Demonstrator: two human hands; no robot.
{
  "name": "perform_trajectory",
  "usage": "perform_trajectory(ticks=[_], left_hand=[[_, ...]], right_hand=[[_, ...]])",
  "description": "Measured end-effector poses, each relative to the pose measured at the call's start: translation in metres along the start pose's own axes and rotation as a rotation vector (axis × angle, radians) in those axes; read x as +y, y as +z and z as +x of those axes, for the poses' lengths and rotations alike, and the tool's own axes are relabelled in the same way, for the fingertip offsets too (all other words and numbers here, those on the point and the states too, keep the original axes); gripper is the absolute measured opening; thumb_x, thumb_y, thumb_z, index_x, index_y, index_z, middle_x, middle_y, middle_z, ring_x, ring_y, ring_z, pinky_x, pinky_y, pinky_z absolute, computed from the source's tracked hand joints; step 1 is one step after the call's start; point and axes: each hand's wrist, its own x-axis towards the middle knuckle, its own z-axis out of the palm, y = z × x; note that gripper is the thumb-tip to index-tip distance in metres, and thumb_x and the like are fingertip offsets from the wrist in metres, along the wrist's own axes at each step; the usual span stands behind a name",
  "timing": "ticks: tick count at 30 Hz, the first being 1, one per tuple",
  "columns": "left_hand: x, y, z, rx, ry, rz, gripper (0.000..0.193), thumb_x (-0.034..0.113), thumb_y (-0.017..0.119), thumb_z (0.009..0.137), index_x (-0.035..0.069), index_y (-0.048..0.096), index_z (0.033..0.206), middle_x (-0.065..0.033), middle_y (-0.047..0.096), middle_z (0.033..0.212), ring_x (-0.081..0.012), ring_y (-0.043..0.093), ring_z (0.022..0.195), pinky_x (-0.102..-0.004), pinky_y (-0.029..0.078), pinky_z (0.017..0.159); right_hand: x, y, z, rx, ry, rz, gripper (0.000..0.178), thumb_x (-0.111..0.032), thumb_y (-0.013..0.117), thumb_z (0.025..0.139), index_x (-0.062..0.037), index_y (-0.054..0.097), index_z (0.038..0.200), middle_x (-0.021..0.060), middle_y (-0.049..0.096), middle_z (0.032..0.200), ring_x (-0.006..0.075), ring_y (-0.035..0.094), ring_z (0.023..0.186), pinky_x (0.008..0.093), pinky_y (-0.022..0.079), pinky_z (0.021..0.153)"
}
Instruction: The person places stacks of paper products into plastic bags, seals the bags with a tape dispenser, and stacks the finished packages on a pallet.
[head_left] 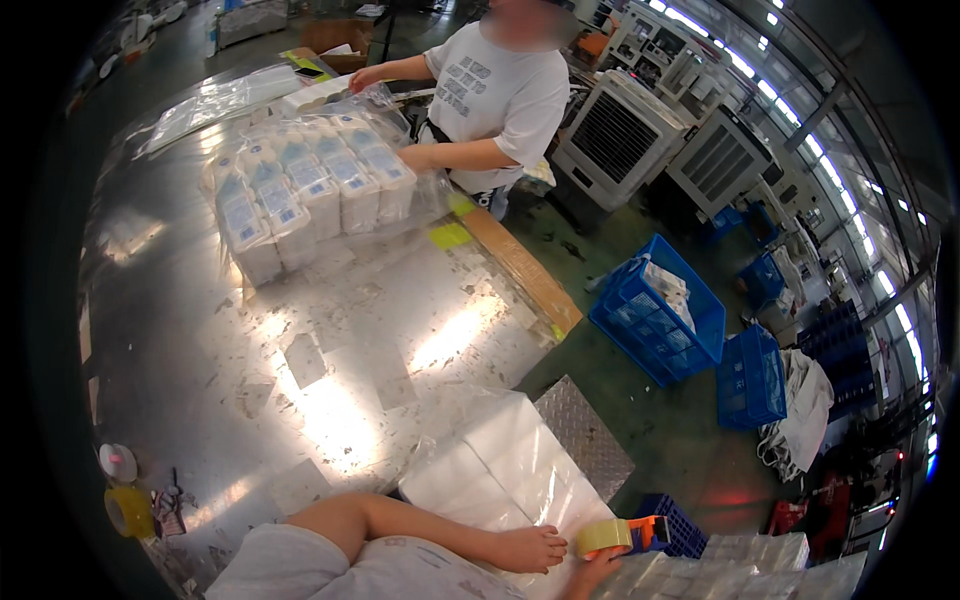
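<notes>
A large white bundle wrapped in clear plastic (pixel 490 450) lies at the near edge of the metal table in front of me. My left hand (pixel 530 549) rests on its near right part, fingers spread a little and holding nothing. Beside it, my right hand (pixel 598 568) grips a tape dispenser (pixel 648 530) with an orange part and a roll of yellowish tape (pixel 604 537). The tape roll is close against the side of the bundle. Whether its tape sticks to the plastic I cannot tell.
Across the metal table (pixel 190 330), a co-worker (pixel 495 95) handles a clear bag of white packs (pixel 300 190). Blue crates (pixel 665 310) stand on the floor to the right. More wrapped packs (pixel 750 570) sit at lower right; tape rolls (pixel 130 510) lie at the left edge.
</notes>
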Motion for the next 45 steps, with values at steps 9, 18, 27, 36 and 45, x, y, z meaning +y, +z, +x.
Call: perform_trajectory(ticks=[9, 18, 27, 36, 45], left_hand=[[0.004, -0.004, 0.001, -0.020, -0.011, 0.007, 0.032, 0.027, 0.057, 0.080, 0.003, 0.052, 0.100, -0.0084, 0.050, 0.108, -0.0226, 0.043, 0.115, -0.0379, 0.031, 0.098], [0.004, -0.006, 0.001, -0.025, -0.008, -0.002, 0.032, 0.027, 0.057, 0.080, 0.003, 0.052, 0.100, -0.0086, 0.050, 0.107, -0.0223, 0.043, 0.114, -0.0377, 0.031, 0.098], [0.004, 0.000, -0.002, 0.074, 0.010, 0.022, 0.029, 0.028, 0.058, 0.079, 0.005, 0.055, 0.094, -0.0066, 0.051, 0.102, -0.0213, 0.044, 0.110, -0.0373, 0.031, 0.096], [0.005, 0.001, -0.001, 0.077, 0.007, 0.028, 0.028, 0.028, 0.059, 0.078, 0.005, 0.055, 0.093, -0.0063, 0.052, 0.100, -0.0210, 0.044, 0.110, -0.0364, 0.031, 0.095], [0.006, -0.006, -0.001, -0.030, -0.005, 0.017, 0.031, 0.027, 0.055, 0.082, 0.003, 0.052, 0.102, -0.0085, 0.050, 0.108, -0.0226, 0.042, 0.115, -0.0381, 0.031, 0.098]], right_hand=[[-0.017, 0.002, -0.007, -0.053, 0.036, 0.218, 0.043, -0.030, 0.056, 0.083, 0.0096, 0.043, 0.093, 0.0170, 0.053, 0.090, 0.0218, 0.053, 0.079, 0.0343, 0.046, 0.067], [-0.001, 0.002, -0.002, 0.015, 0.011, 0.140, 0.039, -0.025, 0.055, 0.082, 0.0109, 0.043, 0.092, 0.0176, 0.054, 0.087, 0.0221, 0.054, 0.077, 0.0333, 0.047, 0.066], [-0.022, 0.002, -0.009, -0.115, -0.049, 0.200, 0.041, -0.023, 0.056, 0.078, 0.0139, 0.045, 0.093, 0.0187, 0.055, 0.089, 0.0233, 0.054, 0.079, 0.0344, 0.046, 0.067], [-0.017, 0.000, -0.007, -0.130, -0.039, 0.185, 0.041, -0.022, 0.056, 0.077, 0.0131, 0.047, 0.097, 0.0174, 0.056, 0.091, 0.0214, 0.055, 0.078, 0.0333, 0.047, 0.065], [-0.018, 0.006, -0.009, -0.059, -0.101, 0.292, 0.038, -0.020, 0.056, 0.077, 0.0135, 0.051, 0.094, 0.0167, 0.058, 0.088, 0.0220, 0.056, 0.076, 0.0333, 0.047, 0.065]])
